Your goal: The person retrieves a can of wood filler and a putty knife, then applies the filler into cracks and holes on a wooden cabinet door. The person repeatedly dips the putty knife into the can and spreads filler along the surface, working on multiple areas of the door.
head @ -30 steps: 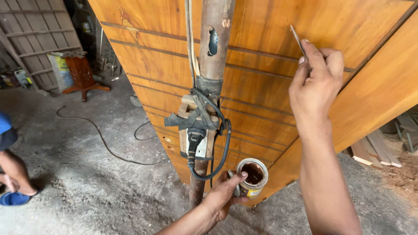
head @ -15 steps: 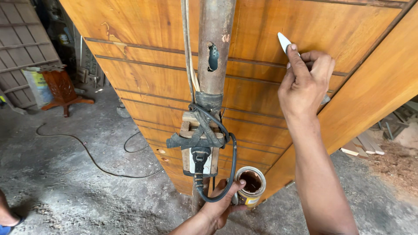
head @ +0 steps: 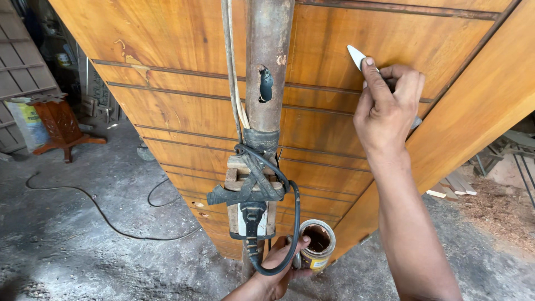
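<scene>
A rusty post (head: pixel 268 61) stands at twelve o'clock with a socket box (head: pixel 249 200) strapped on, a carved stool (head: pixel 61 125) at nine o'clock, black cable (head: pixel 100 209) snaking below.

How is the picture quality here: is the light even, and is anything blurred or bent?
Head view: soft daylight; the wooden door is evenly lit, no glare; the right hand with its blade is sharp; the upper-left corner is dark; the door's grooves fan out, a wide-lens effect.
</scene>
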